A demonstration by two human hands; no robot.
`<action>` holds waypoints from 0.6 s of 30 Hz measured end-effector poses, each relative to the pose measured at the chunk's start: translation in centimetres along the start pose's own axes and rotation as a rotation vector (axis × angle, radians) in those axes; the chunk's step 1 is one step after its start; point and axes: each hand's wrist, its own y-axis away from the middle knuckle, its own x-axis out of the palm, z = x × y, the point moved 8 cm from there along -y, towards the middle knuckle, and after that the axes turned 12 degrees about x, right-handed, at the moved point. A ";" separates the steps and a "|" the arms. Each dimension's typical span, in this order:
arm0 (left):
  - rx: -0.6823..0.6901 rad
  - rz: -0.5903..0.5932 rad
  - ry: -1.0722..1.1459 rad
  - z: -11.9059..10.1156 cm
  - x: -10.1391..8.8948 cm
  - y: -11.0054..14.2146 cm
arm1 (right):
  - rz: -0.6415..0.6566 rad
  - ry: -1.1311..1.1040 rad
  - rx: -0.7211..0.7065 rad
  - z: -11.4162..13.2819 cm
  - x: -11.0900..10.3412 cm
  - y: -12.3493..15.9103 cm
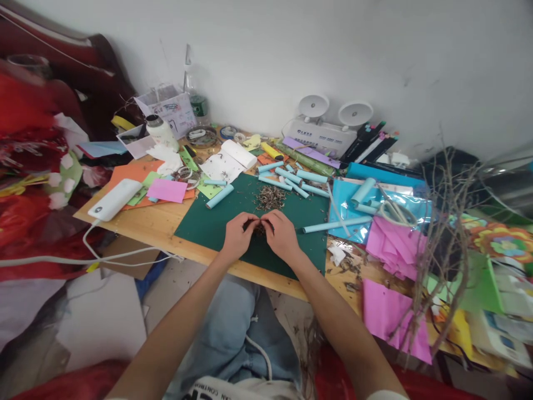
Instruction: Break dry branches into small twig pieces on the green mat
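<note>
Both hands meet over a dark green cutting mat (208,219) at the table's front edge. My left hand (240,233) and my right hand (280,233) are closed, fingertips pinched together at the middle. Whatever sits between the fingers is too small and dark to name. Just beyond them lies a heap of brown twig or bark bits (270,198), and a few more dark bits show below the fingertips. Behind the heap, several light blue paper tubes (288,175) lie loosely together. One tube (220,196) rests apart at the left.
To the left are a white power bank (114,200) with a cable, pink paper (167,190) and a white bottle (161,132). Scissors (395,211), crumpled pink paper (393,244) and upright bare branches (447,255) stand or lie at right. A router-like white device (320,133) is against the wall.
</note>
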 end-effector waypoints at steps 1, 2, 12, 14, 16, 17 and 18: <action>0.004 0.009 -0.001 -0.1 0.0 0.0 | 0.000 -0.003 -0.009 0.0 0.0 0.0; 0.008 0.016 0.001 -0.1 0.1 -0.1 | 0.003 -0.010 -0.021 0.1 0.0 0.0; -0.141 -0.141 0.195 1.8 -0.5 0.4 | -0.066 -0.196 -0.045 -0.1 -1.0 0.0; -0.137 -0.137 0.217 1.9 -0.5 0.4 | -0.070 -0.224 -0.051 0.0 -1.0 0.1; -0.131 -0.123 0.221 1.9 -0.4 0.5 | -0.085 -0.216 -0.050 0.0 -0.9 0.2; -0.126 -0.113 0.218 1.9 -0.3 0.5 | -0.094 -0.205 -0.049 -0.1 -0.9 0.2; -0.120 -0.104 0.215 1.8 -0.3 0.5 | -0.101 -0.192 -0.045 -0.2 -0.9 0.2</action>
